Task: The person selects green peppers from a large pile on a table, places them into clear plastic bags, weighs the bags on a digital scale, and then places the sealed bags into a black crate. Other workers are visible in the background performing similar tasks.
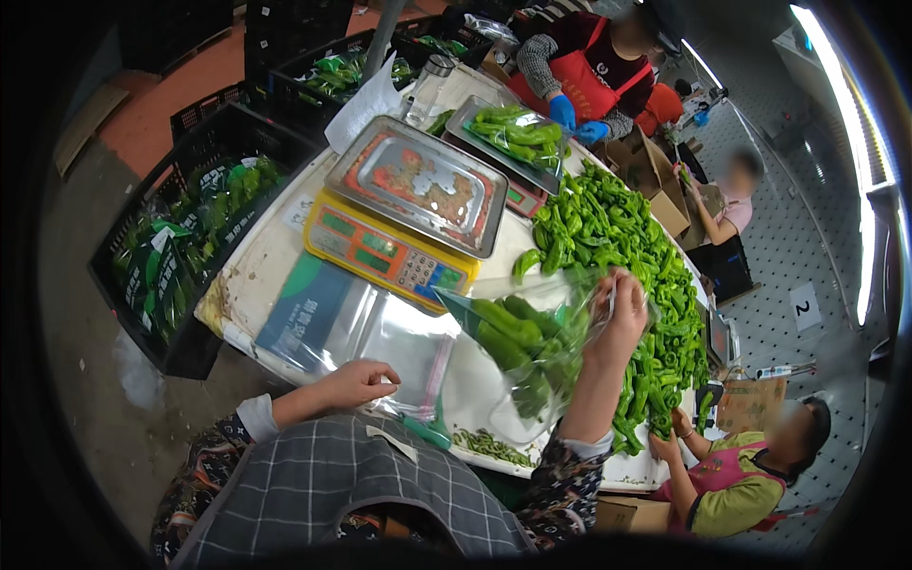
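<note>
My right hand (618, 317) grips the gathered mouth of a clear plastic bag (456, 305). Inside the bag are long green peppers (524, 338), and it hangs tilted over the white table. My left hand (356, 385) is empty, thumb and forefinger slightly apart, beside a stack of flat clear printed bags (303, 310) at the table's near edge. Behind the bags stands a yellow digital scale (388, 249) with a stained steel tray (420, 185) on top. A heap of loose green peppers (627, 235) covers the table's right side.
Black crates (203, 335) of bagged peppers stand left. A second scale (524, 196) bears a filled bag (516, 135) near a co-worker's blue-gloved hands (563, 112). Another co-worker's hands (666, 443) touch peppers at right. A green-handled tool (427, 431) and pepper stems (491, 447) lie near me.
</note>
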`<control>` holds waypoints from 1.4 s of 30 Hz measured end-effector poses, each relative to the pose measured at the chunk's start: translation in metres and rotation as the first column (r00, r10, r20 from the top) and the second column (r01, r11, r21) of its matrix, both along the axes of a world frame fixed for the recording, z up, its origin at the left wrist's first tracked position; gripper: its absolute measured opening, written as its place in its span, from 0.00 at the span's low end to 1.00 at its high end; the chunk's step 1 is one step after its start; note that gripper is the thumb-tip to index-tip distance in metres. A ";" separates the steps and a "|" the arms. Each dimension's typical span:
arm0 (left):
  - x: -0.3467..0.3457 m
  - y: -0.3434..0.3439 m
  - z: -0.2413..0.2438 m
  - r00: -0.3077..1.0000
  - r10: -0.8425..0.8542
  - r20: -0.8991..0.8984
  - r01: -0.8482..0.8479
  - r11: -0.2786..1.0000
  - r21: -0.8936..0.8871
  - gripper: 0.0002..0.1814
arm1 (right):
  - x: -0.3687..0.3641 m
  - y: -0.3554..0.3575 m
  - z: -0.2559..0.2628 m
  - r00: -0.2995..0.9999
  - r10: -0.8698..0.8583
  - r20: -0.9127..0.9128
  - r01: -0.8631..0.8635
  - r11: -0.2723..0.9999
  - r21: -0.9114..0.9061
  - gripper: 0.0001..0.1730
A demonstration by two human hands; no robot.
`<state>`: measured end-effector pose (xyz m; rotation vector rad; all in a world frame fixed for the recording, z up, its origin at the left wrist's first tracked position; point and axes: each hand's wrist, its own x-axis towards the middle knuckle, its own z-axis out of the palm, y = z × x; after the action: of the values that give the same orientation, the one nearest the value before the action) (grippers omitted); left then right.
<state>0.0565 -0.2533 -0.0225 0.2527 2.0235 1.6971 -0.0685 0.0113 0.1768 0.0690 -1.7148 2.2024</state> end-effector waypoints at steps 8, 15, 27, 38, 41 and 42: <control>-0.013 -0.037 0.009 0.990 0.051 0.129 -0.077 0.976 0.205 0.12 | -0.092 -0.076 0.034 0.989 0.138 -0.047 -0.138 0.990 0.013 0.12; -0.027 -0.043 0.011 0.974 0.054 0.221 -0.104 0.969 0.223 0.12 | -0.128 -0.115 -0.041 0.950 0.164 0.266 -0.207 0.968 0.143 0.18; -0.046 -0.040 0.003 0.983 -0.025 0.180 -0.010 0.982 0.187 0.13 | -0.052 0.113 -0.224 0.893 -0.443 0.083 0.195 0.545 0.815 0.21; -0.043 -0.040 0.008 0.985 -0.042 0.170 0.026 0.995 0.094 0.13 | 0.001 0.085 -0.239 0.894 -0.186 0.408 -0.004 0.906 0.422 0.21; -0.043 -0.040 0.009 0.988 -0.046 0.147 0.033 0.995 0.089 0.13 | 0.003 0.067 -0.229 0.909 -0.056 0.414 0.049 0.998 0.026 0.16; -0.043 -0.039 0.006 0.989 -0.027 0.146 0.013 0.995 0.098 0.13 | 0.005 0.059 -0.225 0.909 -0.063 0.412 0.086 0.996 -0.038 0.13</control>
<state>0.0134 -0.2925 -0.0162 0.1736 1.8299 1.7498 -0.0636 0.0703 -0.0484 -0.5018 -1.8221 2.3241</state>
